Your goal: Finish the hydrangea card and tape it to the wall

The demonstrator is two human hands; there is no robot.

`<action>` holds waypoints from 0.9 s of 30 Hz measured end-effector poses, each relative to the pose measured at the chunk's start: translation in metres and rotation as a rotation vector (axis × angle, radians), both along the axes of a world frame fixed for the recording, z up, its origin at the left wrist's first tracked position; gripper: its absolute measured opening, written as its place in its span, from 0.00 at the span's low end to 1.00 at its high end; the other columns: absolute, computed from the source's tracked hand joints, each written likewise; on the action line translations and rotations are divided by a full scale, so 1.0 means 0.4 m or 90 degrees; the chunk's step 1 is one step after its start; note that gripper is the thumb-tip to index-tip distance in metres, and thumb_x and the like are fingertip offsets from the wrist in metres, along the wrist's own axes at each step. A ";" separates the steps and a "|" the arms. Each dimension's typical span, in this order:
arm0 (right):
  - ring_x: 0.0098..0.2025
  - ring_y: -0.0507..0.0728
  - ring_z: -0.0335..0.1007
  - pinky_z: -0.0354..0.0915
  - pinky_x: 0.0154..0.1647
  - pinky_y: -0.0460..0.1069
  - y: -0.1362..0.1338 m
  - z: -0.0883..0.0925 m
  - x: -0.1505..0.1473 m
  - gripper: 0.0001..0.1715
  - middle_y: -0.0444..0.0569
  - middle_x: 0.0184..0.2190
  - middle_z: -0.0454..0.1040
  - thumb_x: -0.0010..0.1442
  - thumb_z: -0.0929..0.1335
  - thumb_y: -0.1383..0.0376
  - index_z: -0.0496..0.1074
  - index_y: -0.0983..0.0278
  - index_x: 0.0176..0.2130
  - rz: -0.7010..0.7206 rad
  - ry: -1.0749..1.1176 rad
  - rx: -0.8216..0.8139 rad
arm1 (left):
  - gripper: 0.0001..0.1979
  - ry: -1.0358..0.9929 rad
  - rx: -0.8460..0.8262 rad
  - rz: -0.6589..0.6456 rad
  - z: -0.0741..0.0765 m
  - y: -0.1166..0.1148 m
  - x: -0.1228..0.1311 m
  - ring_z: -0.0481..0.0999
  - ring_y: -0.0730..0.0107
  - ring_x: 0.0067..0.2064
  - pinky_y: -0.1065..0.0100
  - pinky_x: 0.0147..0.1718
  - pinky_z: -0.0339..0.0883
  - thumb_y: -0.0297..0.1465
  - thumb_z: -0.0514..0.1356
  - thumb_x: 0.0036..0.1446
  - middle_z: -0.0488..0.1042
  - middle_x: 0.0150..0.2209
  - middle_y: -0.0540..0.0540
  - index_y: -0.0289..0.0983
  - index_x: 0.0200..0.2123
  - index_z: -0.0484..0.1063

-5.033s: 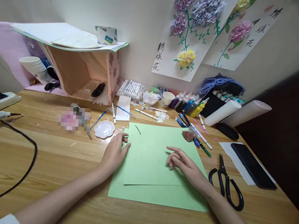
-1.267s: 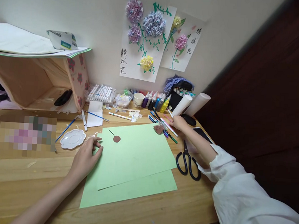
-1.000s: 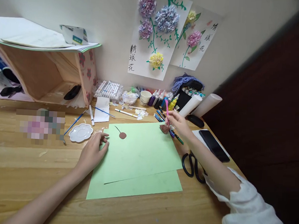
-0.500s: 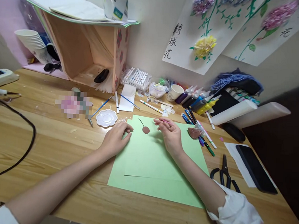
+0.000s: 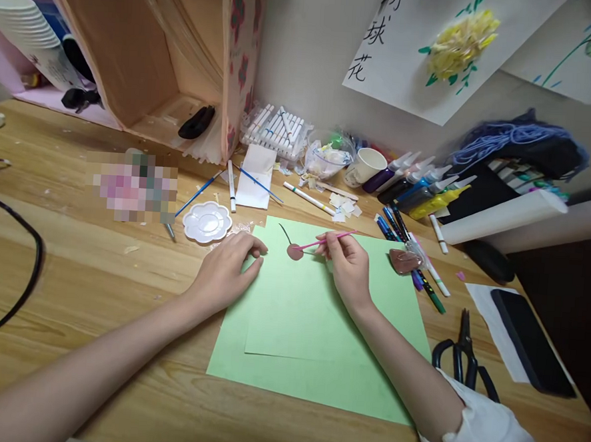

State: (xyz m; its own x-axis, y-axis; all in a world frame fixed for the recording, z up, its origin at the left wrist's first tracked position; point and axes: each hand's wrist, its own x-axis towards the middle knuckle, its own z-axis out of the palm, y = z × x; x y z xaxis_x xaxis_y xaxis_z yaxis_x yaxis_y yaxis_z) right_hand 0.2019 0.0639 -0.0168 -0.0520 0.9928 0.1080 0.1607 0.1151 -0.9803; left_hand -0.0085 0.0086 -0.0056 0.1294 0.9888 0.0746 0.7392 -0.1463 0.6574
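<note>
Green paper sheets [image 5: 300,314] lie overlapped on the wooden table. Near their top edge is a flat brown round piece [image 5: 295,251] with a thin dark curved stem [image 5: 285,232] above it. My right hand [image 5: 347,267] grips a thin pink stick [image 5: 327,240], whose left tip meets the brown piece. My left hand [image 5: 233,264] rests at the left edge of the paper, fingers apart and holding nothing. A wrapped brown lump [image 5: 404,261] sits at the paper's upper right.
A white flower-shaped palette [image 5: 207,222] is left of the paper. Behind stand a paper cup [image 5: 365,167], paint bottles [image 5: 417,188] and markers [image 5: 286,130]. Black-handled pliers [image 5: 462,358] and a black phone [image 5: 533,342] lie at the right.
The pink stick has turned in my right hand, and its tip has come down to the brown piece. The view has moved closer; my left hand stays at the paper's edge.
</note>
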 end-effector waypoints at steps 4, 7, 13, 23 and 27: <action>0.26 0.50 0.68 0.65 0.28 0.46 0.012 -0.004 0.008 0.13 0.45 0.24 0.73 0.57 0.68 0.56 0.71 0.64 0.31 -0.014 0.029 -0.017 | 0.06 0.003 0.003 0.000 0.000 0.001 0.000 0.69 0.66 0.39 0.65 0.36 0.61 0.27 0.53 0.56 0.70 0.36 0.49 0.39 0.38 0.67; 0.26 0.51 0.70 0.67 0.30 0.47 0.017 -0.006 0.008 0.13 0.45 0.24 0.74 0.58 0.67 0.56 0.70 0.64 0.31 -0.012 0.059 -0.019 | 0.06 0.003 0.007 0.002 0.001 0.000 0.000 0.69 0.66 0.39 0.65 0.36 0.61 0.27 0.53 0.56 0.70 0.36 0.49 0.39 0.37 0.67; 0.25 0.51 0.70 0.67 0.28 0.47 0.020 -0.013 0.003 0.13 0.46 0.23 0.75 0.57 0.68 0.57 0.69 0.64 0.31 -0.002 0.029 -0.034 | 0.06 0.001 0.009 0.002 0.002 -0.001 0.000 0.69 0.66 0.39 0.65 0.35 0.61 0.26 0.53 0.56 0.70 0.36 0.49 0.38 0.37 0.67; 0.24 0.51 0.70 0.67 0.27 0.46 0.027 -0.014 0.010 0.12 0.45 0.22 0.75 0.57 0.68 0.57 0.68 0.64 0.31 -0.011 0.061 -0.048 | 0.06 0.002 0.008 0.004 0.001 0.000 -0.001 0.69 0.66 0.39 0.65 0.36 0.61 0.26 0.53 0.56 0.70 0.36 0.49 0.39 0.37 0.67; 0.25 0.51 0.70 0.66 0.27 0.46 0.025 -0.013 0.011 0.12 0.44 0.22 0.75 0.58 0.68 0.57 0.68 0.63 0.31 -0.007 0.070 -0.047 | 0.06 0.002 0.012 0.002 0.001 -0.001 0.000 0.69 0.66 0.39 0.65 0.36 0.62 0.26 0.53 0.56 0.70 0.36 0.49 0.39 0.37 0.67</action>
State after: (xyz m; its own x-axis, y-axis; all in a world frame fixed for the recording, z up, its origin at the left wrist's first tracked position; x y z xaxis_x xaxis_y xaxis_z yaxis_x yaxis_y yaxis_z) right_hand 0.2062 0.0739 -0.0219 -0.0330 0.9987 0.0396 0.0529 0.0413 -0.9977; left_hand -0.0087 0.0084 -0.0052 0.1258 0.9877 0.0928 0.7415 -0.1557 0.6526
